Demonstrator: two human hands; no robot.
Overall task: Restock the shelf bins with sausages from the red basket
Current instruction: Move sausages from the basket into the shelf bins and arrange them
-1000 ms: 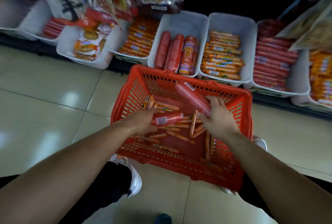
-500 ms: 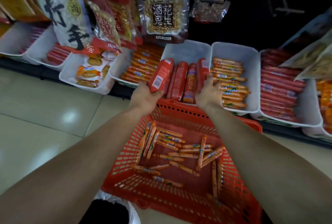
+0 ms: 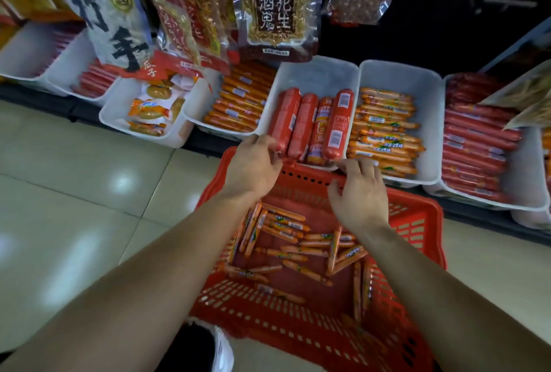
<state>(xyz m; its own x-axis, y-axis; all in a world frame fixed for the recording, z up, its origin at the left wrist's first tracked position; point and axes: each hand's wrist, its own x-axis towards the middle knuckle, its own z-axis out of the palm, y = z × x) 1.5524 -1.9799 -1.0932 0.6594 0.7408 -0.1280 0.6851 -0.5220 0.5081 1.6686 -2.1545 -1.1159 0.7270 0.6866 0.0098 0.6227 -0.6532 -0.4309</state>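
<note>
Over the red basket (image 3: 417, 222) rim, left hand (image 3: 253, 166) is touching the near end of the leftmost of four thick red sausages (image 3: 307, 124) lying front-to-back in a white bin (image 3: 316, 76), grip unclear, right hand (image 3: 360, 195) hovering loose and empty, hanging bag (image 3: 275, 11) reading 酒鬼花生.
</note>
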